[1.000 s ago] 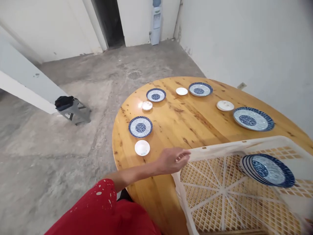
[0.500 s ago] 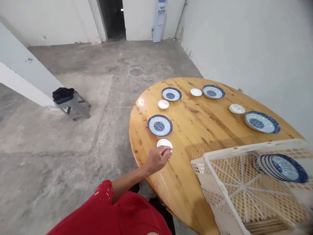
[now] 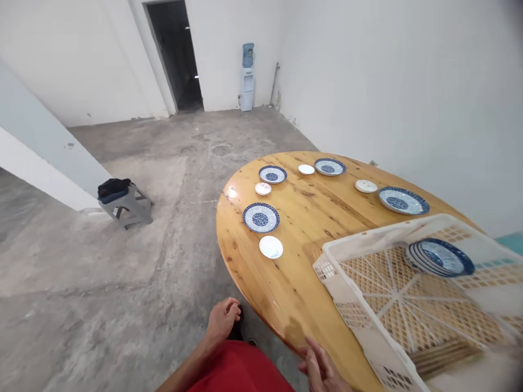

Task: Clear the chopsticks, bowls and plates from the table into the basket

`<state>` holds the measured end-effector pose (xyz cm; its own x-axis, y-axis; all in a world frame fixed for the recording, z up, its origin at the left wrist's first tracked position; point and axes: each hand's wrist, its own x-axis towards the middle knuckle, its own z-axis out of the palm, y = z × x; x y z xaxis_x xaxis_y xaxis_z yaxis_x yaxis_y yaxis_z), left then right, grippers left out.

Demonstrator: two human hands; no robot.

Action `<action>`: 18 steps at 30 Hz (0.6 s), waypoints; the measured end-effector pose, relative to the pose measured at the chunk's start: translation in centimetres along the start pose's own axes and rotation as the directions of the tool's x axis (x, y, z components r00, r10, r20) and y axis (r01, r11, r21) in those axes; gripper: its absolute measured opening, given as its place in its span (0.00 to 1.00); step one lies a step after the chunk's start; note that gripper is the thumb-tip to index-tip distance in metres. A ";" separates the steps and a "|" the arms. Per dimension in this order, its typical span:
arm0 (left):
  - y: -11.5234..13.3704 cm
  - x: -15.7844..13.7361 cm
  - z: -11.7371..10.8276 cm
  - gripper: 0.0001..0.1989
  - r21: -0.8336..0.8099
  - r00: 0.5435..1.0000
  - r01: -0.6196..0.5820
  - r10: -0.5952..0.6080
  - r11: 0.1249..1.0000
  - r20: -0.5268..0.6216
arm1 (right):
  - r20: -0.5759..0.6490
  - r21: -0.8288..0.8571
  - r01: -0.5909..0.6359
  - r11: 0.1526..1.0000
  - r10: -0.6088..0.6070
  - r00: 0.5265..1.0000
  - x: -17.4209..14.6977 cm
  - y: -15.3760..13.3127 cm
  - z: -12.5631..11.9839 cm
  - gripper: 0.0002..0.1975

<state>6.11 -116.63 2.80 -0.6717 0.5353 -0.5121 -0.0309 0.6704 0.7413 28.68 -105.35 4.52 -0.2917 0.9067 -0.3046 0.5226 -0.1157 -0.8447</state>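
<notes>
My left hand (image 3: 223,317) hangs off the table's near left edge, above the floor. Its fingers are loosely curled in, with nothing seen in them. My right hand (image 3: 318,366) is at the table's near edge, left of the plastic crate, empty with its fingers stretched out. The nearest dish is a small white saucer (image 3: 271,247), flat on the wooden table (image 3: 294,283). Just beyond that saucer lies a blue-and-white plate (image 3: 261,218). Farther round sit another small saucer (image 3: 262,189) and a blue-rimmed plate (image 3: 273,174).
A white plastic crate (image 3: 368,305) takes up the table's right side, holding stacked blue-rimmed bowls (image 3: 443,257) and a bundle of brown sticks (image 3: 445,356). More plates (image 3: 330,166) and saucers (image 3: 366,186) line the far edge. A grey stool (image 3: 128,206) stands left.
My left hand has let go of the small white saucer and drawn back off the table. My right hand has come into view at the near edge. The view has tilted up.
</notes>
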 end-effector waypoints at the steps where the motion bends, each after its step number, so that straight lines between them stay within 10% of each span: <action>1: 0.1 -0.5 0.4 0.14 0.013 0.999 -0.027 0.027 1.000 0.022 | 0.021 0.033 -0.009 0.999 0.008 1.000 -0.1 0.2 0.2 0.27; 11: 1.8 -4.3 2.7 0.15 0.088 0.975 -0.210 0.201 0.974 0.099 | 0.361 0.132 0.075 0.988 -0.118 0.925 2.0 0.8 2.4 0.24; 18: 1.6 -2.4 2.5 0.18 0.014 0.955 -0.276 0.272 0.961 0.118 | 0.297 0.159 0.099 0.982 -0.143 0.944 2.0 2.8 3.6 0.28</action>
<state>9.57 -115.58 4.10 -0.5622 0.7545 -0.3385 0.1661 0.5040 0.8476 26.68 -105.36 0.00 -0.5879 0.7523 -0.2973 0.3571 -0.0885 -0.9299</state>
